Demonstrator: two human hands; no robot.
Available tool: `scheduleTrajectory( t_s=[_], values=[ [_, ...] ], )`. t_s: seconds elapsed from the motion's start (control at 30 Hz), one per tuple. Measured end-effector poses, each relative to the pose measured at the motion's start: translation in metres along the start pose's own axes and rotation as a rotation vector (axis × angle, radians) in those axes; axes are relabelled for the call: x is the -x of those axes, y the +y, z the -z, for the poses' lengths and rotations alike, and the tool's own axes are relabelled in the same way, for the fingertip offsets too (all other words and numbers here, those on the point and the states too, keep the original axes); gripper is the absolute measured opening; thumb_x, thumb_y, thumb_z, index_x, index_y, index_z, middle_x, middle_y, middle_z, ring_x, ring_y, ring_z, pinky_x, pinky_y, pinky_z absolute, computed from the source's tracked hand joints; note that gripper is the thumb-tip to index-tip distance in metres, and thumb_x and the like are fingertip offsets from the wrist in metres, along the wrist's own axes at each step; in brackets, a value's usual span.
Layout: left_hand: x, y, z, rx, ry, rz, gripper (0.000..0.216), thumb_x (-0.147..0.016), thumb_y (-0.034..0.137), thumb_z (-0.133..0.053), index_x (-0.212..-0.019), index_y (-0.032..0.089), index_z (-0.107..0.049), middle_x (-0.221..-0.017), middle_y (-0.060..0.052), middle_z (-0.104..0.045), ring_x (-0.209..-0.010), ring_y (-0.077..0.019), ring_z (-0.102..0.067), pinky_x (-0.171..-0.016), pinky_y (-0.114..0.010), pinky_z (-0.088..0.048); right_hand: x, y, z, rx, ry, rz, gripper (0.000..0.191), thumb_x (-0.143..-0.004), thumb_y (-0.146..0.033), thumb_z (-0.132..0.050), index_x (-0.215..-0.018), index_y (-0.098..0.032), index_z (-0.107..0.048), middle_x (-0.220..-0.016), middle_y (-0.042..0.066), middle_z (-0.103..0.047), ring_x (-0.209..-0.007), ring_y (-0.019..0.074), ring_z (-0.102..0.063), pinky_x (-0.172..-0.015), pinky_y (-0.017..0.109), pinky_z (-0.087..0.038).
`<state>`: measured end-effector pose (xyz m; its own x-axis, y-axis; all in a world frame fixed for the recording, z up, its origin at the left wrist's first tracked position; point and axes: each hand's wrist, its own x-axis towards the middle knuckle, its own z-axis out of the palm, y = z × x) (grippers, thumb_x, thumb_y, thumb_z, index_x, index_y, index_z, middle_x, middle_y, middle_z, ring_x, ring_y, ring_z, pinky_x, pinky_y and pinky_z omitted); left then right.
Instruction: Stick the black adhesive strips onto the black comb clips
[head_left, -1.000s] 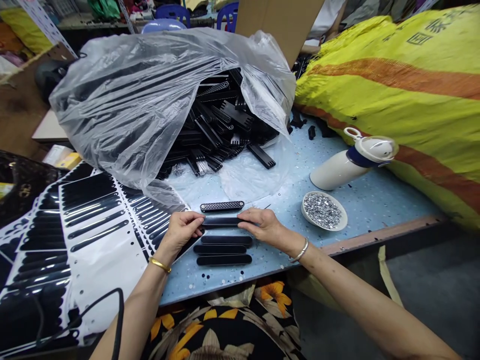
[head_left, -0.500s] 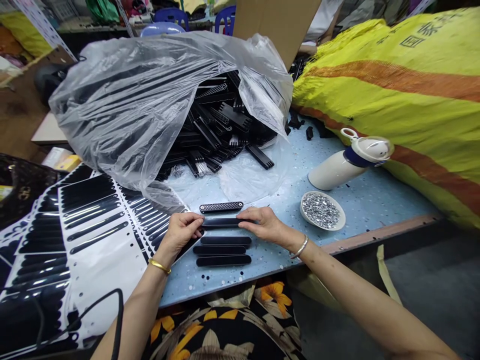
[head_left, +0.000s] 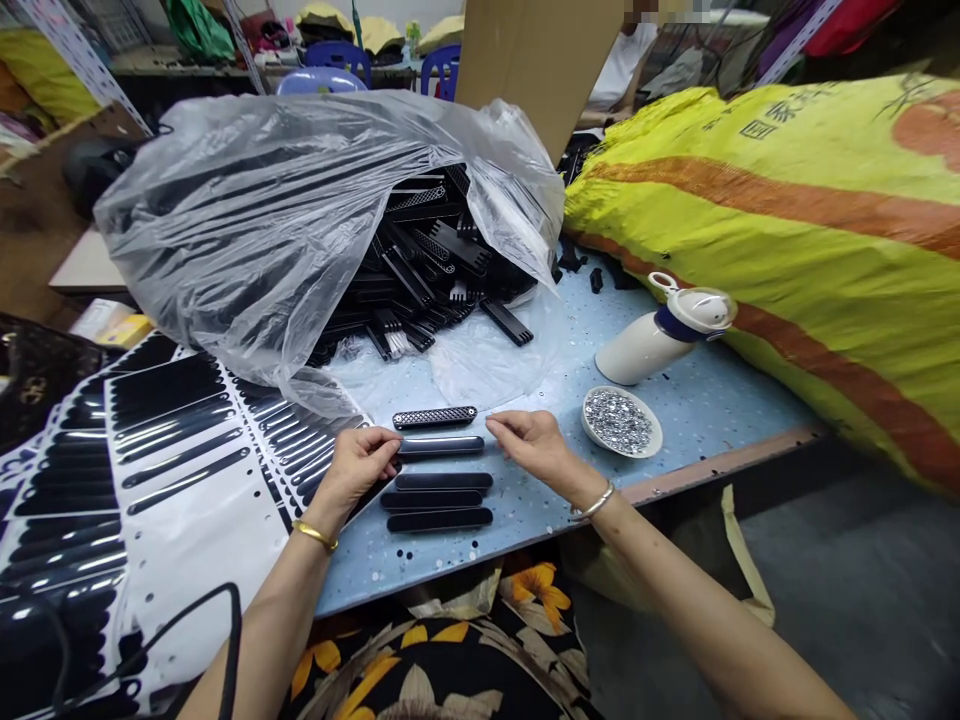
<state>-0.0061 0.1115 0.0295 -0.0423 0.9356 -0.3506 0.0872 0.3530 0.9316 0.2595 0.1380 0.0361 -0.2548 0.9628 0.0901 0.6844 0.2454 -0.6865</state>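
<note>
My left hand (head_left: 358, 462) pinches the left end of a long, glossy black strip (head_left: 442, 447) with rounded ends, lying flat on the blue table. Just beyond the strip's right end is my right hand (head_left: 529, 442), apart from it, thumb and forefinger drawn together; whether anything tiny sits between them I cannot make out. Above the strip lies a black piece with a crosshatched face (head_left: 435, 417) and a small hole at each end. Several similar smooth black strips (head_left: 440, 520) lie stacked side by side nearer to me.
Sheets of black adhesive-looking strips (head_left: 180, 440) cover the left side. Behind, a clear plastic bag (head_left: 247, 230) spills black toothed parts (head_left: 506, 322). On the right stand a bowl of small shiny bits (head_left: 621, 421), a white bottle (head_left: 637, 347) and a large yellow sack (head_left: 795, 200).
My right hand has let go of the strip's right end and drawn off slightly to the right and up. My left hand stays at its left end. The view has shifted a little.
</note>
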Motion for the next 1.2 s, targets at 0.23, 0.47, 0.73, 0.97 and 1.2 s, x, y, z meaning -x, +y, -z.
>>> scheduleTrajectory(
  t_s=[0.23, 0.47, 0.73, 0.97, 1.2],
  values=[
    [-0.006, 0.001, -0.008, -0.424, 0.068, -0.234, 0.024, -0.070, 0.039, -0.068, -0.059, 0.018, -0.066, -0.041, 0.004, -0.050, -0.041, -0.0123, -0.048, -0.046, -0.022, -0.030, -0.002, -0.013, -0.032, 0.120, -0.041, 0.000, 0.038, -0.087, -0.043, -0.057, -0.061, -0.017, -0.065, -0.048, 0.000, -0.057, -0.047, 0.0126, -0.050, -0.047, 0.024, -0.033],
    [0.019, 0.010, 0.000, -0.616, 0.172, -0.325, 0.029, -0.077, 0.021, -0.062, -0.048, 0.019, -0.063, -0.049, -0.003, -0.061, -0.052, -0.0162, -0.056, -0.056, -0.027, -0.036, 0.005, -0.009, -0.010, 0.117, -0.156, 0.171, 0.051, -0.094, -0.042, -0.038, -0.050, -0.021, -0.055, -0.045, 0.002, -0.059, -0.044, 0.0158, -0.055, -0.046, 0.026, -0.040],
    [0.096, -0.022, 0.157, -0.986, 0.614, -0.420, 0.056, -0.067, 0.032, -0.080, -0.121, 0.020, -0.068, -0.130, -0.017, -0.064, -0.129, -0.0443, -0.049, -0.106, -0.060, -0.034, -0.007, -0.030, -0.021, 0.116, 0.126, 0.346, 0.030, -0.092, -0.040, -0.049, -0.094, -0.021, -0.072, -0.060, 0.005, -0.070, -0.047, 0.0209, -0.064, -0.048, 0.031, -0.051],
    [0.118, -0.048, 0.174, -1.241, 0.607, -0.440, 0.026, -0.080, 0.022, -0.068, -0.105, 0.019, -0.073, -0.129, -0.014, -0.066, -0.126, -0.0474, -0.050, -0.097, -0.064, -0.039, -0.002, -0.161, -0.092, -0.043, -0.152, 0.790, 0.029, -0.087, -0.021, -0.060, -0.116, -0.018, -0.064, -0.100, 0.013, -0.071, -0.090, 0.0255, -0.068, -0.077, 0.038, -0.057],
    [0.147, -0.049, 0.130, -0.647, 0.749, -0.559, 0.019, -0.076, 0.028, -0.073, -0.094, 0.024, -0.076, -0.123, -0.012, -0.070, -0.128, -0.0426, -0.052, -0.100, -0.061, -0.044, -0.019, -0.202, -0.160, 0.293, -0.367, 0.951, 0.022, -0.081, -0.014, -0.062, -0.102, -0.017, -0.067, -0.092, 0.009, -0.070, -0.078, 0.0227, -0.060, -0.068, 0.033, -0.046]
  ],
)
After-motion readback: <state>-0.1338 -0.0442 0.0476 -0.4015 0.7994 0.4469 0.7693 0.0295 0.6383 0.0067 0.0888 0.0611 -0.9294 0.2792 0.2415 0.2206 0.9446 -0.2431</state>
